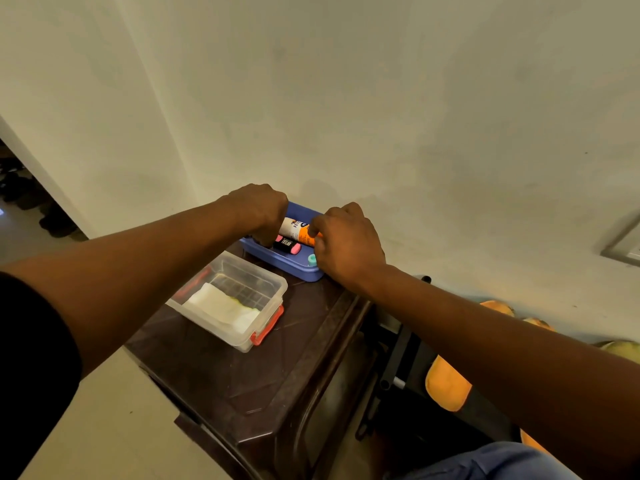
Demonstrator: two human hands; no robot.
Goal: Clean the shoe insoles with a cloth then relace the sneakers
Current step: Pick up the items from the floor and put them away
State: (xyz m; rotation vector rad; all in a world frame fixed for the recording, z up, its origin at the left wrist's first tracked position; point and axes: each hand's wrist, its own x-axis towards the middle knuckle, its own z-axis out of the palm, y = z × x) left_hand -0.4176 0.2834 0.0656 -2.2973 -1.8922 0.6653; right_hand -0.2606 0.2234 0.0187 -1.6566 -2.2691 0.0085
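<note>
A white folded cloth (221, 304) with a yellowish stain lies in a clear plastic box (273, 282) with red clips on a dark brown stool. Behind it, against the wall, stands a blue tray (298, 270) holding a white and orange tube (297, 230), a black and pink marker (289, 246) and a small teal ring (312, 260). My left hand (258, 211) reaches into the tray's left end with curled fingers whose tips are hidden. My right hand (346, 244) pinches the tube's orange end. No insole, sneaker or lace is in view.
The dark brown plastic stool (242, 382) stands beside the cream wall. To its right are a black frame (394, 375) and orange cushions (446, 386). A doorway with dark shoes on the floor (52, 223) opens at the far left. A pale floor runs along the lower left.
</note>
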